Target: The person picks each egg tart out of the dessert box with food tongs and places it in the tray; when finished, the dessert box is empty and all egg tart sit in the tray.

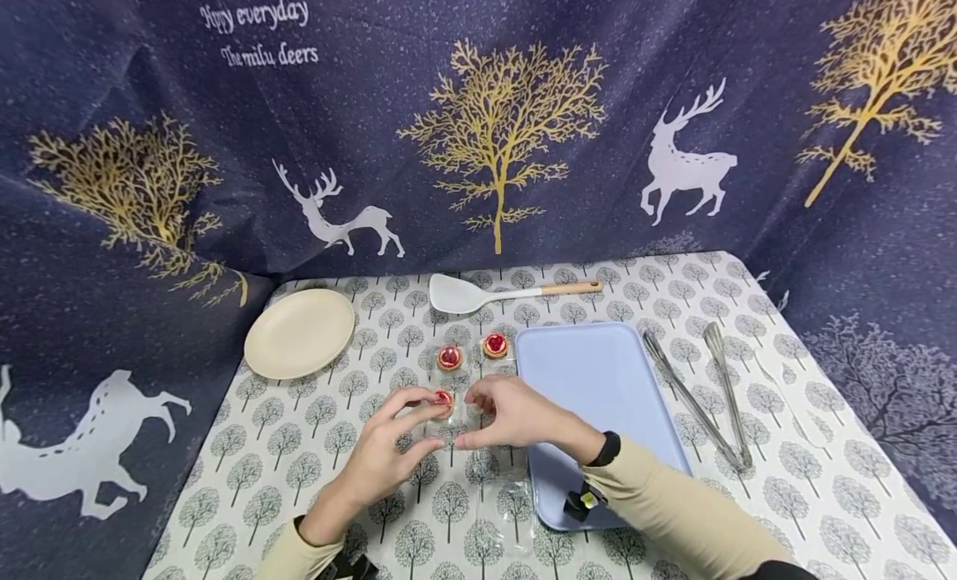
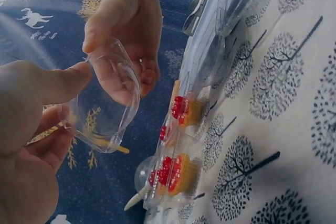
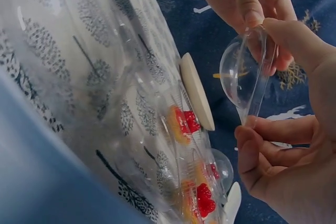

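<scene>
Between both hands, raised off the table, is a clear plastic domed shell (image 2: 107,98) with nothing visible inside. My left hand (image 1: 385,455) pinches one side of it between thumb and fingers. The right hand (image 1: 516,414) grips the opposite side, its thumb and fingertips on the rim in the right wrist view. Beyond the hands lie three small red-topped tarts: one tart (image 1: 444,403) partly behind the left fingers, a second tart (image 1: 449,357) farther back, a third tart (image 1: 495,345) to the right. Clear plastic packaging surrounds the tarts (image 2: 181,174).
A light blue tray (image 1: 591,372) lies under the right forearm. Metal tongs (image 1: 695,405) rest right of it. At the back is a white spatula (image 1: 463,296) with a wooden handle; a cream plate (image 1: 299,335) sits back left. More clear packaging (image 1: 504,513) lies near the front.
</scene>
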A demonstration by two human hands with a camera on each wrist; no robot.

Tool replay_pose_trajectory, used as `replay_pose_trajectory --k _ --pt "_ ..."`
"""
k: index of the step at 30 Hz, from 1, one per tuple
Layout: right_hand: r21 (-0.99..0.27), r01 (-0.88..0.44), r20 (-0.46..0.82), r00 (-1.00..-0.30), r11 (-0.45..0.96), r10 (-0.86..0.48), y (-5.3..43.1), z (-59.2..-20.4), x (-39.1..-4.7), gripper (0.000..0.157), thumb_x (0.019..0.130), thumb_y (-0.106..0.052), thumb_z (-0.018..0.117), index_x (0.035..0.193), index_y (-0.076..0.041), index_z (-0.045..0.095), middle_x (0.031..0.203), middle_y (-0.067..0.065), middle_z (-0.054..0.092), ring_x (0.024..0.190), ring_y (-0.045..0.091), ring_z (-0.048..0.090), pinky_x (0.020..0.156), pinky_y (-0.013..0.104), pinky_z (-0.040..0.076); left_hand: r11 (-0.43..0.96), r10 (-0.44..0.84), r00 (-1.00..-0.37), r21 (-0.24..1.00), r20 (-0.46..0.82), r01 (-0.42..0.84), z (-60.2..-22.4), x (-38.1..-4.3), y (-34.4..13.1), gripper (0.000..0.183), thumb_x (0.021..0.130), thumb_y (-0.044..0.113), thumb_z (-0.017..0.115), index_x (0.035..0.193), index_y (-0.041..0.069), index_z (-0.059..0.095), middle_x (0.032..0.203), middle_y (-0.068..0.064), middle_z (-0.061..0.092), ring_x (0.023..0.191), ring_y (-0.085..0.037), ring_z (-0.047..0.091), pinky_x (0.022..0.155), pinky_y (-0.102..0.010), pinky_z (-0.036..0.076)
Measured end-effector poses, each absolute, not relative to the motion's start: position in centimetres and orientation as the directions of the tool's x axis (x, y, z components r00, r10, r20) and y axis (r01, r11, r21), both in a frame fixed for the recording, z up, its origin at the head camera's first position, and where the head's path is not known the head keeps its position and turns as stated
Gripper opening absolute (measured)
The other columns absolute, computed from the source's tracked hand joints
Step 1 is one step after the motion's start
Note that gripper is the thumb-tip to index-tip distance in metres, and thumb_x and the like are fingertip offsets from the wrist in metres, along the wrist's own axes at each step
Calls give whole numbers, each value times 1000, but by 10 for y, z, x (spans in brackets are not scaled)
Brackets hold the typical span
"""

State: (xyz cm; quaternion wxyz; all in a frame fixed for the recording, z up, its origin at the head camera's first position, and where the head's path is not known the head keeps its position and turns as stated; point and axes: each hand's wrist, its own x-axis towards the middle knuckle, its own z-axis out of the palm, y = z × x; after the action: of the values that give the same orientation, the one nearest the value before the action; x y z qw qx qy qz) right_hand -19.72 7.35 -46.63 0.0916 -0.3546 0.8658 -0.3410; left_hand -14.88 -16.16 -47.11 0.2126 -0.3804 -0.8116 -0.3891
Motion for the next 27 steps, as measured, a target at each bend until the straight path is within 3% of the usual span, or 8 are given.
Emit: replay_pose_trajectory --k 7,11,16,22,27 --pt "-566 -611 133 -730 553 -671 69 -468 -190 78 73 -59 75 122 -1 61 108 9 65 92 15 60 77 22 54 597 415 -829 574 376 560 -471 -143 -167 74 68 20 86 135 7 56 141 -3 50 126 -25 53 108 -44 45" --pt "-495 -654 153 -714 572 -683 67 -467 -186 79 74 -59 75 125 -2 58 118 9 63 103 19 60 86 27 56 666 371 -900 609 229 430 -470 -141 -168 85 68 27 87 143 12 48 149 -3 43 130 -30 49 107 -55 41" --pt "-399 -709 196 -685 581 -702 65 -468 -182 80 74 -59 75 126 -2 57 118 10 61 110 21 58 95 30 54 708 360 -924 607 130 361 -471 -140 -170 89 68 30 86 145 12 45 150 -9 43 132 -34 48 108 -59 39" --pt "-351 -740 215 -661 575 -719 62 -469 -178 80 73 -59 76 125 -1 57 116 10 61 109 21 57 95 33 54 704 397 -911 599 114 382 -474 -142 -172 91 66 28 89 144 9 46 143 -4 48 115 -24 58 104 -51 47" --pt "-341 -746 201 -653 572 -731 60 -472 -177 79 74 -57 76 126 0 57 116 10 62 106 20 58 93 29 55 700 431 -894 578 126 419 -477 -144 -173 89 64 29 89 140 5 49 139 -2 49 122 -25 53 105 -51 46"
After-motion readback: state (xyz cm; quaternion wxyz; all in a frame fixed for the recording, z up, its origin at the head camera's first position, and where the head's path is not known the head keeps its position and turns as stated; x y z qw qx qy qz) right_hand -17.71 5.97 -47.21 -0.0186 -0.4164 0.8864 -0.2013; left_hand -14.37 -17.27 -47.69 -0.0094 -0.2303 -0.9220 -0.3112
